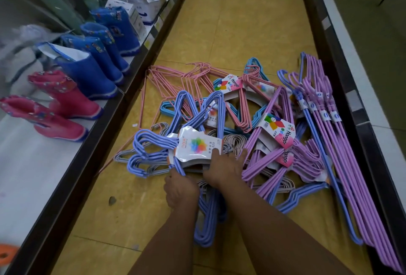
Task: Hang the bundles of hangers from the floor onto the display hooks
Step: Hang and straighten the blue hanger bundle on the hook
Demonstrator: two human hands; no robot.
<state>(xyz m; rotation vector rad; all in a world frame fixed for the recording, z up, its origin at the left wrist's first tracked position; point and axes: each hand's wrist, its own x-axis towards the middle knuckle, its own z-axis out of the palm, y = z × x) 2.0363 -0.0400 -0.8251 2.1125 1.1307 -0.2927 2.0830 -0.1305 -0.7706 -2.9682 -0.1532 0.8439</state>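
Observation:
A heap of hanger bundles lies on the yellow floor. Nearest me is a blue bundle with a white paper label. My left hand grips the wires of this blue bundle just below the label. My right hand holds the label's right edge, thumb on top. A purple bundle with a "Hanger" label lies just right of my hands. Pink hangers and light-blue ones lie farther back. Long purple hangers lie along the right. No display hooks are in view.
A low shelf runs along the left with pink boots and blue boots on it. A dark shelf base borders the aisle on the right. Bare floor stretches ahead beyond the heap.

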